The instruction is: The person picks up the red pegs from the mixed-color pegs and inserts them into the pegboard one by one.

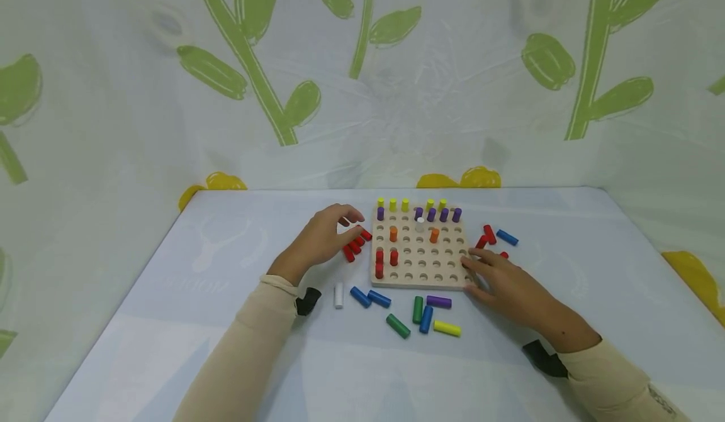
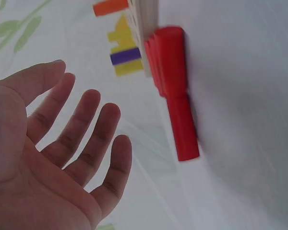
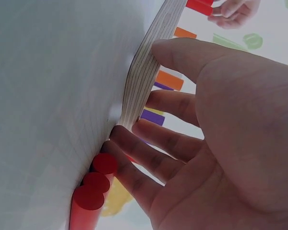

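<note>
A pale wooden pegboard [image 1: 421, 282] lies on the table with yellow, purple, orange, red and white pegs upright in some of its holes. My left hand [image 1: 321, 238] hovers at its left side, over several loose red pegs [image 1: 349, 254]. In the left wrist view the fingers of that hand [image 2: 81, 148] are spread and relaxed, apart from the red pegs [image 2: 175, 67]. My right hand [image 1: 506, 287] touches the board's right front corner. Seen from the right wrist, its thumb rests against the layered board edge [image 3: 144, 67], with loosely bent fingers along the side near three red pegs [image 3: 89, 197].
In front of the board lie loose pegs: a white one [image 1: 338, 296], a purple one [image 1: 438, 302], a yellow one [image 1: 447, 328], two green and several blue. A blue peg [image 1: 507, 237] lies to the right. A leaf-printed cloth [image 1: 362, 126] rises behind the table.
</note>
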Available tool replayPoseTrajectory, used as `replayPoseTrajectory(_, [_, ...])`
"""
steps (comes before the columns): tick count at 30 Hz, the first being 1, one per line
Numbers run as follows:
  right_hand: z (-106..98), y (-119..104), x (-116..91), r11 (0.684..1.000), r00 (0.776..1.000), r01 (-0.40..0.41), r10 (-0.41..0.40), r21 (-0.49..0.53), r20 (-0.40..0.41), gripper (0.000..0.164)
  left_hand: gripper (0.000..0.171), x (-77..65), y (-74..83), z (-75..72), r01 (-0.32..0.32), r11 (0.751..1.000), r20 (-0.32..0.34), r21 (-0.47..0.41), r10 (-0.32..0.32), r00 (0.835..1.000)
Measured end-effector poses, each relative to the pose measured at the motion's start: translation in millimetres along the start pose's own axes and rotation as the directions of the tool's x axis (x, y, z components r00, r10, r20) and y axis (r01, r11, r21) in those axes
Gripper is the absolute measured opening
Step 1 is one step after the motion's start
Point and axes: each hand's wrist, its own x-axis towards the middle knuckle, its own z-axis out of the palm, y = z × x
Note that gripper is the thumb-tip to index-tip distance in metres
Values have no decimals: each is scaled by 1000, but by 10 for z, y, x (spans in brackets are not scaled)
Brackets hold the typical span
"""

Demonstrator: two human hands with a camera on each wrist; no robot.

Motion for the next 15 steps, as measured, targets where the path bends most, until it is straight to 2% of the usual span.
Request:
replayPoseTrajectory(9, [32, 22, 21, 1000, 1000, -3, 3, 8, 6, 61, 27, 41, -241, -61, 82, 994, 32, 73, -85, 996])
replayPoseTrajectory(15, [32, 31, 12, 1000, 1000, -9, 9, 12, 2, 62, 27, 51, -316, -77, 120, 987, 76, 111, -128, 989])
